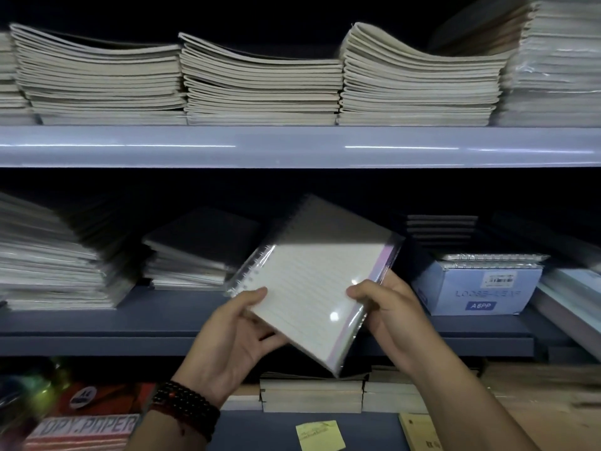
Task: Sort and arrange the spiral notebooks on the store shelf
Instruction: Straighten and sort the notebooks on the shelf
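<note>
- Our left grip [234,333] and right grip [390,310] pinch the spiral notebook [309,281], coil edge on the left.
- Its long axis points into the shelf [162,307] gap ahead.

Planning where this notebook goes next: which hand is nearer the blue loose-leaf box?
Right. The right hand grips the wrapped notebook just left of the box; the left hand holds its far edge.
</note>
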{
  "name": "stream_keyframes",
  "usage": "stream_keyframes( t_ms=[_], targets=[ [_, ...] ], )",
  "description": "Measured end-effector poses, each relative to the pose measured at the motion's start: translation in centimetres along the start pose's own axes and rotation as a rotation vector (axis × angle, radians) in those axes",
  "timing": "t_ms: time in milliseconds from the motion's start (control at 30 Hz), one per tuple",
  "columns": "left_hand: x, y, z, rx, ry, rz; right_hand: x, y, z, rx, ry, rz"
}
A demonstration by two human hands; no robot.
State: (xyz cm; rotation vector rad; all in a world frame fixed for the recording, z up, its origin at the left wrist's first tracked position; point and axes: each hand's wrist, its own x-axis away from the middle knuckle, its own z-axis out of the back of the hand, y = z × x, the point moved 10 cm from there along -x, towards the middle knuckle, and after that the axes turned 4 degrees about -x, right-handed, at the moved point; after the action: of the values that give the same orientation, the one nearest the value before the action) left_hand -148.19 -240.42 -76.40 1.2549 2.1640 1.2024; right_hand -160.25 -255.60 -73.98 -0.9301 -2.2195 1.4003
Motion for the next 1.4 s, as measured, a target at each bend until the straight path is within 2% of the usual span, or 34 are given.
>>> stream_keyframes(
  t_ms=[167,267,333,467,533,700,800,867,933,1000,1033,1100,1233,1400],
  targets=[
    [-0.3,0.6,0.4,0.048,0.056,-0.089,0.1,0.5,-0.1,-0.011,-0.037,-0.08],
    [-0.1,0.4,-0.3,0.067,0.065,-0.157,1.0,1.5,-1.0,0.198,-0.147,-0.187],
    [0.2,0.3,-0.6,0.014,0.063,-0.185,1.2,1.5,-1.0,0.286,-0.144,-0.157],
    [-0.2,0.7,-0.2,-0.157,0.104,-0.169,0.2,0.5,-0.1,0.173,-0.048,-0.044],
    [-0.8,1.2,0.2,-0.158,0.145,-0.175,-0.7,-0.4,0.5,0.121,0.004,0.002],
    [-3.3,2.6,0.7,-0.254,0.212,-0.229,-3.5,-1.9,1.6,0.122,0.17,0.092],
    [-5.1,3.8,1.0,-0.272,0.258,-0.276,-5.2,-2.5,1.9,-0.101,0.205,0.15],
    [-6.4,4.2,1.3,-0.146,0.26,-0.293,-6.1,-2.6,2.2,-0.213,0.185,0.176],
    [-7.4,4.5,1.1,0.001,0.219,-0.281,-6.6,-2.5,3.0,-0.033,0.229,0.198],
    [-8.1,4.8,0.7,0.06,0.169,-0.279,-7.1,-2.3,3.8,0.383,0.336,0.221],
    [-8.3,5.0,0.7,0.068,0.161,-0.28,-7.4,-1.8,3.9,0.543,0.374,0.199],
    [-8.6,5.1,0.9,0.067,0.168,-0.27,-8.4,0.0,3.8,0.7,0.386,0.11],
    [-9.0,4.9,1.7,0.1,0.215,-0.235,-9.3,1.6,4.1,0.67,0.421,-0.002],
    [-9.3,4.4,1.9,0.114,0.248,-0.215,-8.5,1.0,5.0,0.466,0.42,-0.006]
  ],
)
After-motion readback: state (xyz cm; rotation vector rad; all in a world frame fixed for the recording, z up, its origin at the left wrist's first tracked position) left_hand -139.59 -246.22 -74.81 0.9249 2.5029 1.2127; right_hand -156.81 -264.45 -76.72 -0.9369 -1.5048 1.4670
